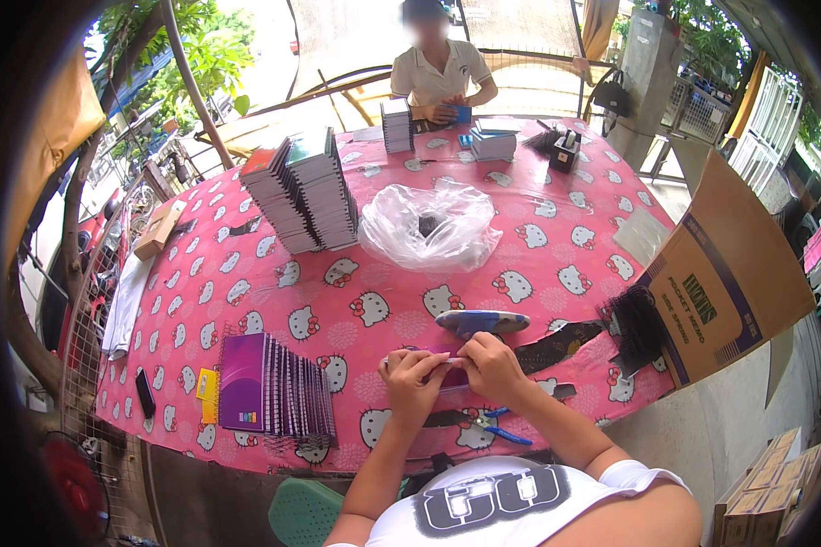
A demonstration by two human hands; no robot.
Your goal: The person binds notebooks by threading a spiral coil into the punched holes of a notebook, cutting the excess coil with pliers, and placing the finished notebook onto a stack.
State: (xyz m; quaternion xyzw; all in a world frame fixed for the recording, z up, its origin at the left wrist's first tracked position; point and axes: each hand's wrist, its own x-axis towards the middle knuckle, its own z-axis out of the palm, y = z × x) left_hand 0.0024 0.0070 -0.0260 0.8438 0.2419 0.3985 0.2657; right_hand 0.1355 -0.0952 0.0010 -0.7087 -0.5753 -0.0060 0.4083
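Note:
My left hand (410,378) and my right hand (490,363) meet over a small purple notebook (452,376) near the front edge of the pink patterned table (383,301). Both hands pinch its top edge, where a thin pale strip runs between the fingers. A grey and blue glue gun (482,321) lies just beyond my hands. Blue-handled pliers (502,426) rest on the cloth under my right wrist. A row of purple spiral notebooks (274,383) stands on edge to my left.
Two tall stacks of notebooks (306,190) and a crumpled clear plastic bag (429,226) fill the middle. A person sits across the table handling a notebook (438,77). An open cardboard box (730,273) with black binding combs (639,324) leans at the right. A phone (145,392) lies at the left.

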